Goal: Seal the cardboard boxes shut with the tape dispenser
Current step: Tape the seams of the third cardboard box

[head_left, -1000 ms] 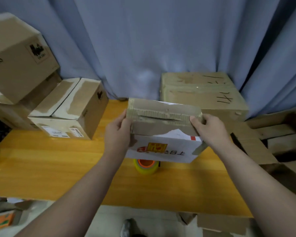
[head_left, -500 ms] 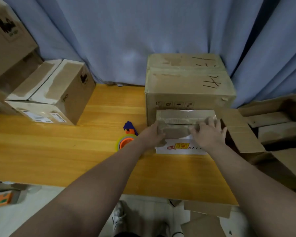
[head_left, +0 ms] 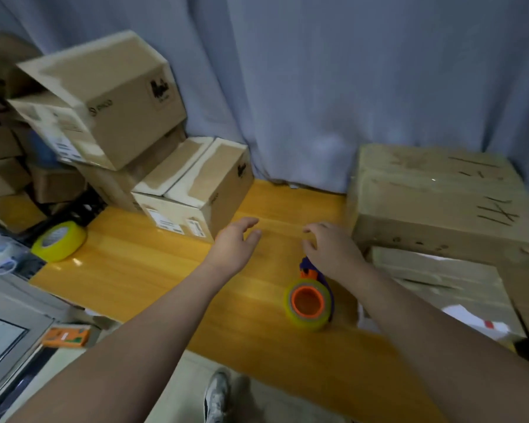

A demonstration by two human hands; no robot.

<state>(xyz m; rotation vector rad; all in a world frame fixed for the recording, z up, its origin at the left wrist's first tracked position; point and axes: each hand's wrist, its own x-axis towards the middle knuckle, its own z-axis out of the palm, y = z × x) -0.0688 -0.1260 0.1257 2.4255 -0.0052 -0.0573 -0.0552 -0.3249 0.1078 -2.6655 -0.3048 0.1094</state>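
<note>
Both hands are out over the yellow wooden surface (head_left: 141, 270) and both are empty. Left hand (head_left: 231, 244) hovers with fingers (head_left: 248, 222) spread wide, reaching toward the box (head_left: 196, 190) at left centre, its top flaps taped along the seam with white labels on the near face. Right hand (head_left: 333, 248) hangs loose, its fingers curled but gripping nothing, just above the dispenser (head_left: 310, 302). That dispenser lies on its side near the front edge: orange core, clear yellowish tape wound round it, purple frame partly hidden behind the right wrist. A big box (head_left: 434, 199) with black scrawl sits at the right against the curtain (head_left: 318, 71), and a flat box (head_left: 434, 279) lies just in front of it. A yellow roll (head_left: 58, 241) rests at the far left edge.
</note>
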